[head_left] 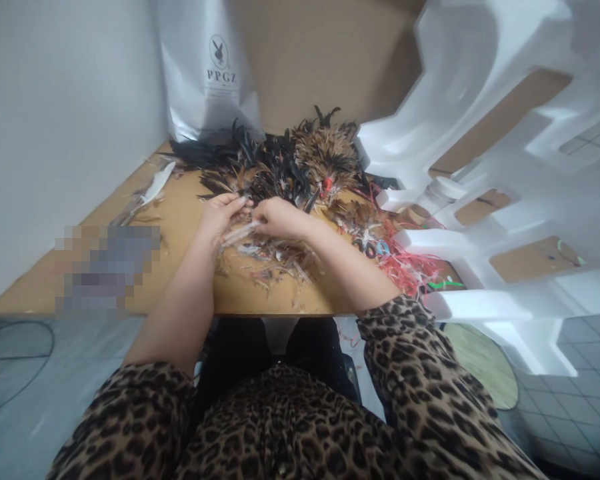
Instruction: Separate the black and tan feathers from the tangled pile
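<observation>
My left hand [224, 217] is closed in a pinch, thumb on top, over brown and black feathers [237, 181]; some of these fan out just beyond its fingers. Close beside it, my right hand [281, 219] has its fingers curled together, and what they hold is hidden. A pale, see-through strip [240, 233], perhaps bare quills, slants below and between the two hands. Loose feather scraps and fluff [280, 257] lie on the table [190, 280] under my wrists. Dark feathers [285, 163] are heaped right behind my fingers.
A tied brown feather bundle [330, 157] stands behind on the right. Scissors [365, 249] and tangled red string [413, 267] lie by white foam packing [455, 240]. At the left are a white feather [159, 181] and a blurred-out object [110, 267]. A silver bag [210, 73] stands at the back.
</observation>
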Tool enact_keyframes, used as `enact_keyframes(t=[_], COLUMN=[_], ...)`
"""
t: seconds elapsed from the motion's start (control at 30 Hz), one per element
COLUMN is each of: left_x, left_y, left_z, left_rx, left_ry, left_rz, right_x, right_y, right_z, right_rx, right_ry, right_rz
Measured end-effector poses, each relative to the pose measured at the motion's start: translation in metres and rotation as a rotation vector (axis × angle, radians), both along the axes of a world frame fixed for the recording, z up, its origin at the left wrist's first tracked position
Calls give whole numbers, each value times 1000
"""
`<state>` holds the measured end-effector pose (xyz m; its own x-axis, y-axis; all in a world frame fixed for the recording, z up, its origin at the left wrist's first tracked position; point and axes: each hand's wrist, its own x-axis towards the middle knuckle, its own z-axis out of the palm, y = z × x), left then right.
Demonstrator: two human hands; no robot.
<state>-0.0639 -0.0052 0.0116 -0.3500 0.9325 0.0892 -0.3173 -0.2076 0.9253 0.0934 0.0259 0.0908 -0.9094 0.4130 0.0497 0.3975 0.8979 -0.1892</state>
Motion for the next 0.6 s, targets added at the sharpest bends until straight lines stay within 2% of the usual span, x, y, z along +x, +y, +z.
enact_keyframes(t=[0.1, 0.17, 0.27, 0.47, 0.6], left_x=[0, 2, 6, 11, 12], left_y=[5, 8, 10, 8, 8], left_z=[-7, -11, -14, -17, -17], left_rx=[-60, -115, -162, -156, -147], left_ry=[-25, -4, 8, 56, 48], left_rz=[30, 0, 11, -36, -62], right_x=[-2, -8, -29, -86, -92], right_y=[10, 16, 21, 28, 32], right_z=[26, 41, 54, 47, 39], right_rx=[-135, -222, -311, -332, -390], right_ry=[244, 373, 498, 493, 589], right_rz=[29, 34, 52, -57, -89])
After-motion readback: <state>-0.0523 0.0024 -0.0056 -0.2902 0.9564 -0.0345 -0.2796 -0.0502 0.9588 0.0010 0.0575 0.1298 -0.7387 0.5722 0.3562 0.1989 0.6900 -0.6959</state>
